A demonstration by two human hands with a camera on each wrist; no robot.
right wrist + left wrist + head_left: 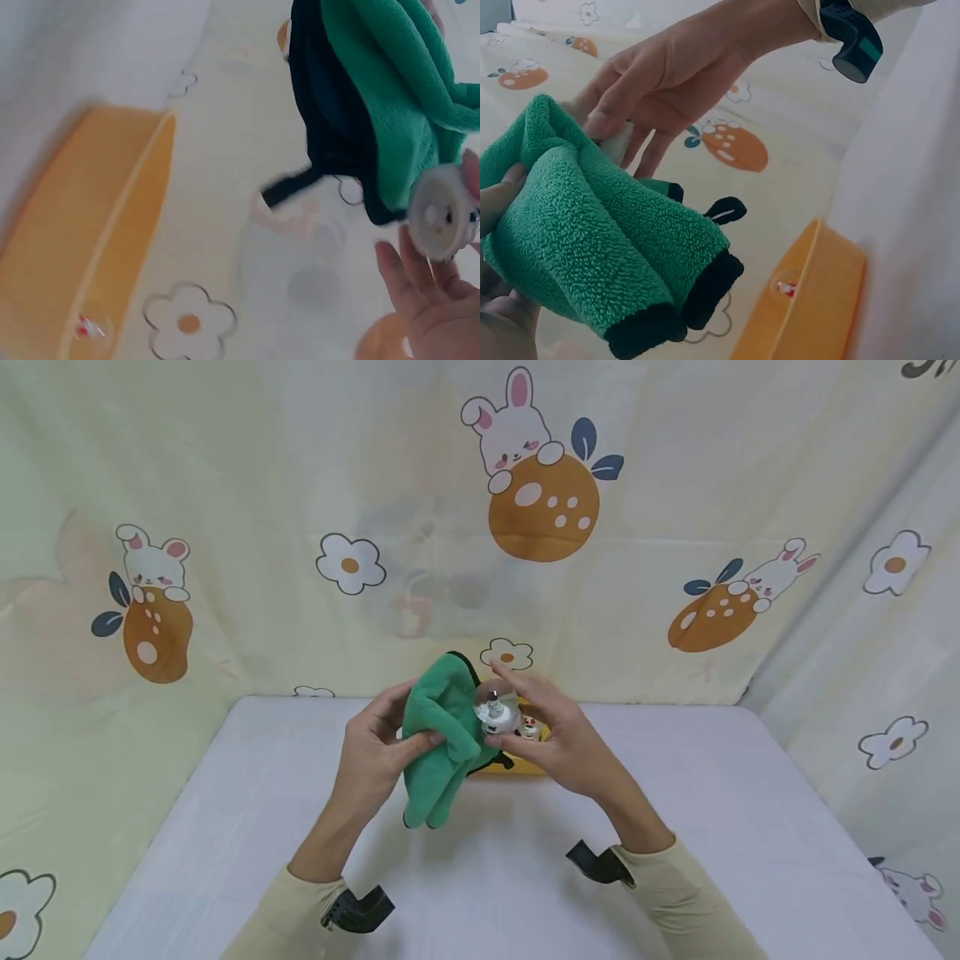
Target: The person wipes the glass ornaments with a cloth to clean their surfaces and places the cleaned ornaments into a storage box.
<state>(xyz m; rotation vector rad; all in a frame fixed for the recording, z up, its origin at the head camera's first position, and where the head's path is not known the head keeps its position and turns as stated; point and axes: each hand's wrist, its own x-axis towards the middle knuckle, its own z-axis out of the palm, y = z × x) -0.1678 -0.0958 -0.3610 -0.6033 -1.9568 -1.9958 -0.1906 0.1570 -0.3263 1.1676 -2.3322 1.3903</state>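
A green towelling cloth [442, 727] with black edging and a black hanging loop is bunched in my left hand [375, 739], thumb in front. My right hand [555, 727] holds a small snow globe [497, 708] with a white base between thumb and fingers, right beside the cloth. In the right wrist view the round underside of the globe's base [439, 214] faces the camera. The left wrist view shows the cloth [577, 232] large, hiding most of the globe behind it. Whether cloth and globe touch is hard to tell.
Behind the hands a yellow-orange container [536, 764] stands on the white table [675, 793]. Another small clear globe with a red-and-white figure [786, 288] shows inside it. A printed curtain [420, 460] hangs at the back.
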